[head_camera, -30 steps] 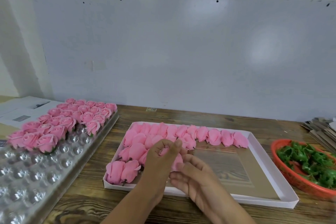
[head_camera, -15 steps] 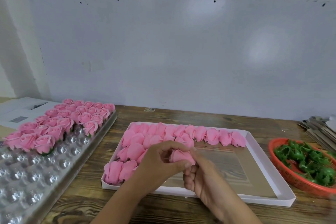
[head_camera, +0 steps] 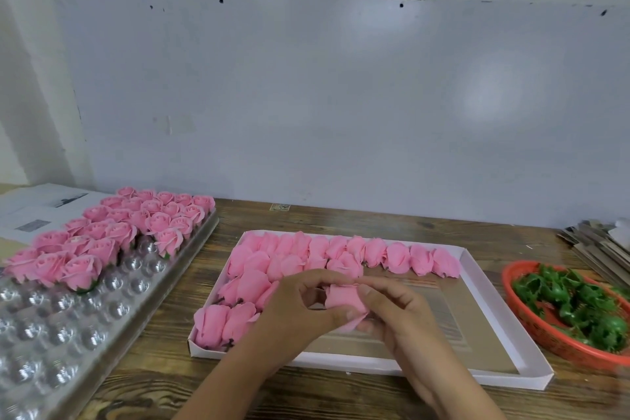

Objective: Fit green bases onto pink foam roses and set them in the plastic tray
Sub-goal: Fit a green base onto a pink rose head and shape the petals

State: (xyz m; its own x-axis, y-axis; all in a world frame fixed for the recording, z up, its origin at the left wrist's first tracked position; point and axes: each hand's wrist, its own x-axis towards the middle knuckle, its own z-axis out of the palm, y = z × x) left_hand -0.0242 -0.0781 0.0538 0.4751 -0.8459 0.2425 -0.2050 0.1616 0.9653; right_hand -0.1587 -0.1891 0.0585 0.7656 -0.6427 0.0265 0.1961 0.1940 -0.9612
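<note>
Both hands clasped round one pink foam rose (head_camera: 344, 298) above the shallow white cardboard box (head_camera: 494, 317).

Left hand (head_camera: 300, 310) reaching in from below, fingers (head_camera: 317, 278) curled over the top of the rose, thumb beneath; right hand (head_camera: 399, 317) angled in from the right, thumb and fingers pinching the same rose from the other side. Inside the box, loose pink foam rose heads (head_camera: 341, 249) in rows along the far and left sides. On the left of the wooden worktop (head_camera: 375, 222), a clear plastic dimpled tray (head_camera: 68, 327) with upright finished pink roses (head_camera: 112, 232) filling its far end. At far right, a red oval plastic basket (head_camera: 531, 334) holding green plastic bases (head_camera: 576, 303).
</note>
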